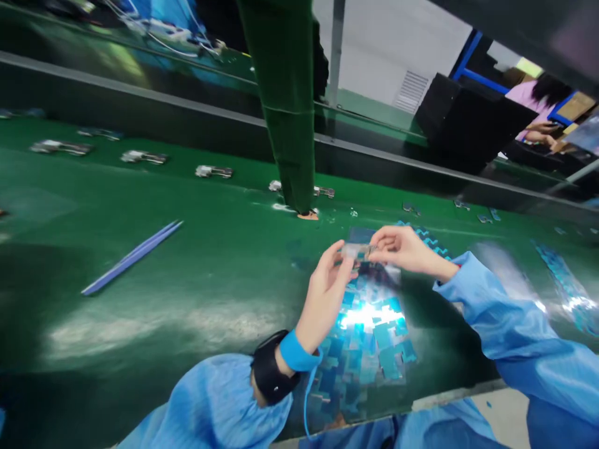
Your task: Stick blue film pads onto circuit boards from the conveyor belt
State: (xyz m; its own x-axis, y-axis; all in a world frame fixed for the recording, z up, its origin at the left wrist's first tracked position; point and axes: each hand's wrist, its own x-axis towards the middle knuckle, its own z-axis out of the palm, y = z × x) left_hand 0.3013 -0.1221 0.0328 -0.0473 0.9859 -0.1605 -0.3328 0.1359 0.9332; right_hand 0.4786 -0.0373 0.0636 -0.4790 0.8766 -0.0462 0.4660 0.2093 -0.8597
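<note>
Here, from the head view, both hands meet above the green surface [196, 274]: the left hand [325, 293] and right hand [405, 248] each pinch an end of a small shiny metal part [356, 251]. Below lies a glossy sheet of blue stickers [369, 349], many squares gone. Similar parts [214, 171] line the belt; blue tweezers [133, 255] lie untouched.

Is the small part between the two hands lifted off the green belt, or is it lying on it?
Lifted. Both the left hand and the right hand pinch the small part above the sticker sheet.
</note>
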